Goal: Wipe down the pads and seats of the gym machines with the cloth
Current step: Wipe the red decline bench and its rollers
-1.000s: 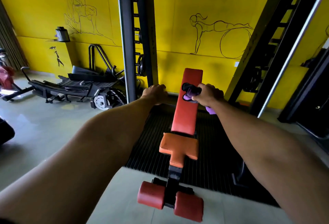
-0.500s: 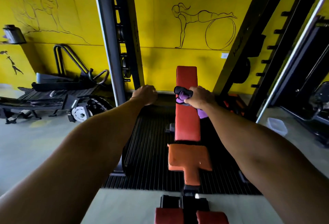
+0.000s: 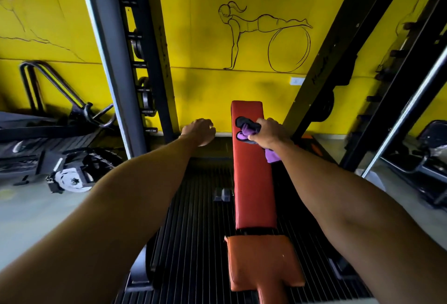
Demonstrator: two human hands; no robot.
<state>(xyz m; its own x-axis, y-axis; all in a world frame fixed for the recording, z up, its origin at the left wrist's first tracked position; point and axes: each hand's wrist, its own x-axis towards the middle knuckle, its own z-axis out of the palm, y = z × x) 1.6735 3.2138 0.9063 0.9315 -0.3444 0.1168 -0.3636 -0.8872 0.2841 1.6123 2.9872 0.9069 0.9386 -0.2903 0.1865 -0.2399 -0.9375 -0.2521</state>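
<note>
A long red back pad (image 3: 252,183) of a weight bench runs away from me toward the yellow wall. Its orange seat pad (image 3: 263,261) lies nearest me. My right hand (image 3: 269,133) grips a bunched purple and black cloth (image 3: 246,128) and holds it on the far part of the red pad, with a purple end hanging off the pad's right side. My left hand (image 3: 199,131) hovers left of the pad with loosely curled fingers and holds nothing.
The bench stands on a black ribbed mat (image 3: 193,219) inside a rack with a grey upright (image 3: 108,62) on the left and a black upright (image 3: 324,66) on the right. A floor machine (image 3: 60,158) lies at the left. More dark equipment (image 3: 423,158) stands at the right.
I have moved closer to the bench, so the foot rollers have dropped out of view. Both hands keep their places, the right one still gripping the cloth on the red pad.
</note>
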